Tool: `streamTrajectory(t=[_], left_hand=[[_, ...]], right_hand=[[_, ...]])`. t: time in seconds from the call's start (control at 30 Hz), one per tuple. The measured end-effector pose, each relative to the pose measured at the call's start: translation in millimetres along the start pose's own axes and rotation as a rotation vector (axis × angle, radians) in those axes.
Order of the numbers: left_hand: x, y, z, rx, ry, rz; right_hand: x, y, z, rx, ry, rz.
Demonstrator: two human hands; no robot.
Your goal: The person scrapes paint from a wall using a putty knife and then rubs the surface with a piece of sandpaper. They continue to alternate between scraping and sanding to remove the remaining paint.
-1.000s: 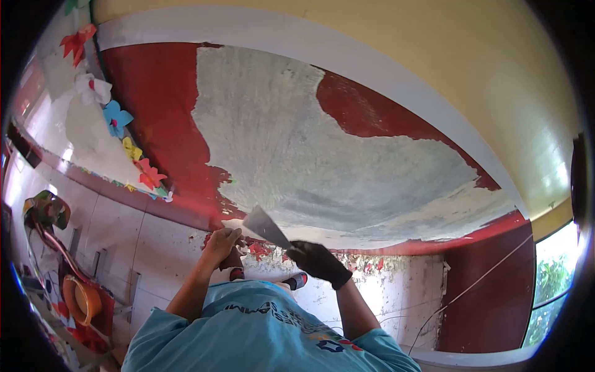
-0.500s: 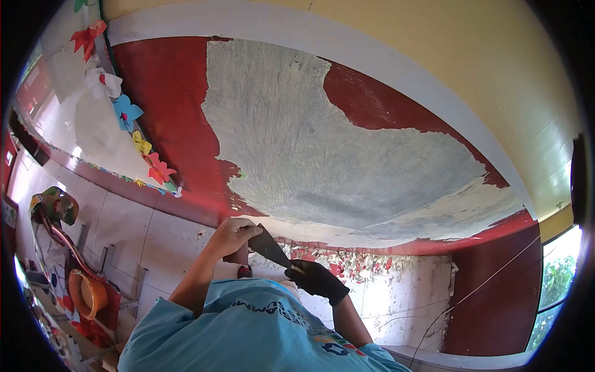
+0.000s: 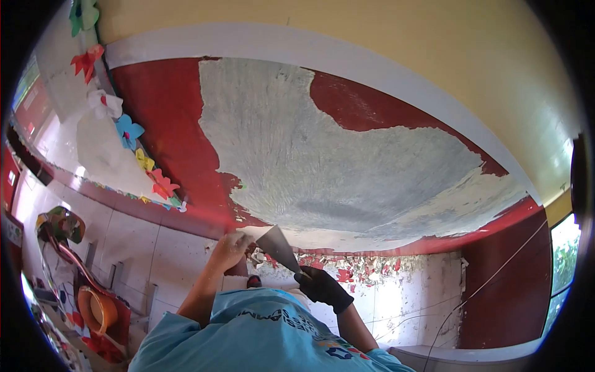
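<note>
My right hand (image 3: pixel 323 289), in a black glove, is wrapped round the handle of a scraper (image 3: pixel 278 249). The wide metal blade points up and left, its edge close to the lower part of the wall. Bare and dusty, my left hand (image 3: pixel 232 249) is closed just left of the blade; what its fingers hold, if anything, is too small to tell. In front of both hands the wall shows a large grey-white stripped patch (image 3: pixel 322 167) with ragged edges, surrounded by red paint (image 3: pixel 155 111).
Paint flakes (image 3: pixel 353 266) lie on the tiled floor below the wall. An orange container (image 3: pixel 97 310) is at the lower left. Paper flowers (image 3: pixel 129 132) line the left wall edge. A thin cable (image 3: pixel 477 289) crosses at the right, near a window (image 3: pixel 564 260).
The scraper blade has turned from its darker, edge-down angle beside my left hand to a lighter, more upright one. My left hand has shifted slightly down, and the whole view has moved a little.
</note>
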State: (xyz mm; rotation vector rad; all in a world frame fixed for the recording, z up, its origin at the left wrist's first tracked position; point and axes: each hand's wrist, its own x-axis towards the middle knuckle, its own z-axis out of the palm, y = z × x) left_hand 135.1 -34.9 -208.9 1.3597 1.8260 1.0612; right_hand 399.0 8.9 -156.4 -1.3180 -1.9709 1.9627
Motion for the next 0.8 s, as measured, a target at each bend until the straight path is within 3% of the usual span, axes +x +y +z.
streamTrajectory(t=[0.07,0.13,0.27,0.37,0.43,0.6,0.73,0.8], left_hand=[[-2.2,8.0,0.4,-0.076,-0.148,-0.091],[-5.4,-2.4,14.3,-0.225,-0.276,-0.042],[-10.2,24.5,29.8,-0.263,-0.601,-0.111],[-12.4,54.2,34.3,-0.237,-0.599,-0.032],[-14.1,52.2,41.6,-0.323,-0.495,-0.163],[-14.9,51.6,48.7,-0.426,-0.431,-0.176],[-13.7,39.7,54.3,-0.461,-0.424,-0.211],[-10.4,25.7,60.1,-0.678,-0.454,-0.228]], right_hand=[[-2.3,-5.0,2.0,0.052,0.008,-0.026],[-4.8,-7.5,7.3,0.469,-0.06,-0.038],[-2.3,-8.3,15.8,0.618,-0.091,-0.146],[3.7,-0.6,21.9,0.733,-0.19,-0.141],[4.1,-0.6,24.2,0.798,-0.178,-0.139],[3.1,2.9,25.6,0.907,-0.112,-0.136],[1.9,1.4,23.3,0.825,-0.128,-0.165],[0.5,0.1,23.8,0.801,-0.104,-0.179]])
